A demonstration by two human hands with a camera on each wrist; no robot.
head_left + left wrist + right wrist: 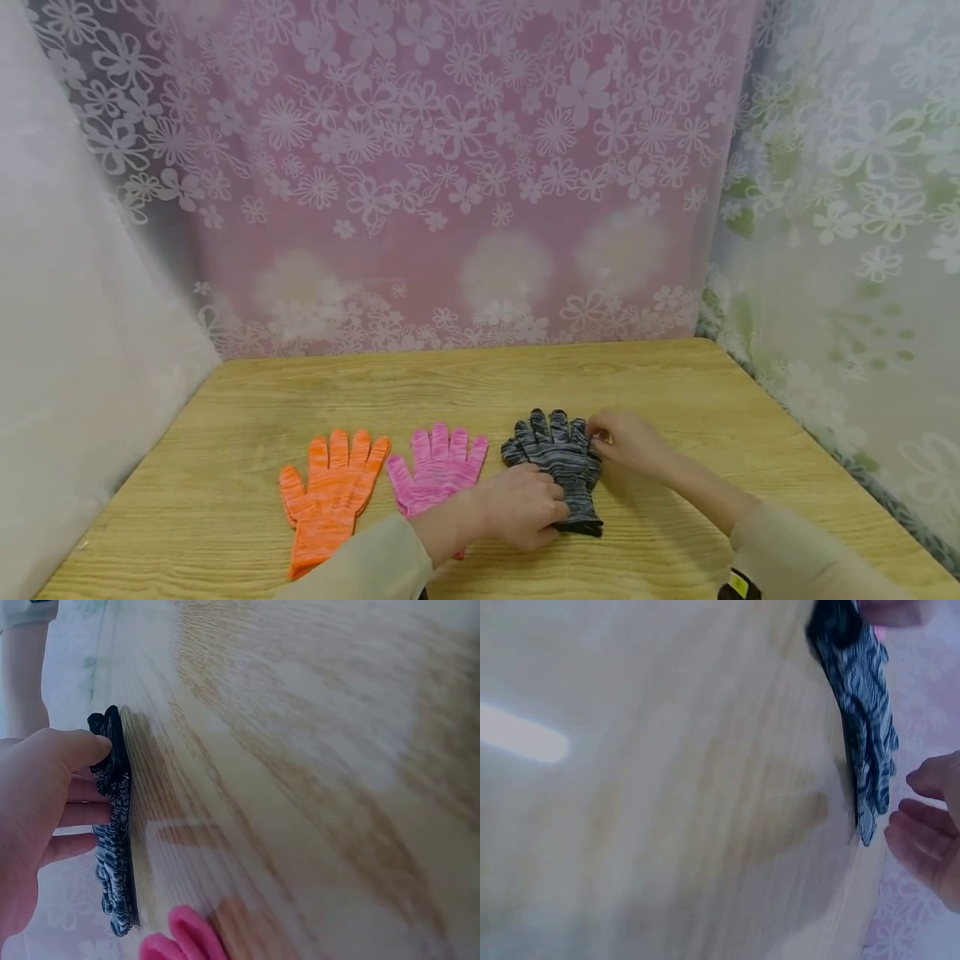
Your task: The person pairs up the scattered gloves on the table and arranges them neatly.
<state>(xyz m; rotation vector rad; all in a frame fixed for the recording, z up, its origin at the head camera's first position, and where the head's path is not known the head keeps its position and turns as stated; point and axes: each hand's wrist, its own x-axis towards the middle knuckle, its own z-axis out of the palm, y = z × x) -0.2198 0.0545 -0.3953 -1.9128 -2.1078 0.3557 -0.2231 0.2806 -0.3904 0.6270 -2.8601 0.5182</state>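
Observation:
A pair of black-and-grey knit gloves lies stacked on the table, fingers pointing away and cuffs near. My left hand rests over the cuff end. In the left wrist view its thumb touches the black cuff, and the other fingers reach out straight onto the knit. My right hand is at the right edge of these gloves, beside their fingers. In the right wrist view, its thumb and fingers stand apart with a gap before the glove fingertips. A pink glove lies partly under my left forearm.
An orange glove lies flat at the left, its cuff near my left sleeve. The wooden table meets a pink flowered curtain at the back. White flowered sheeting hangs along the right side.

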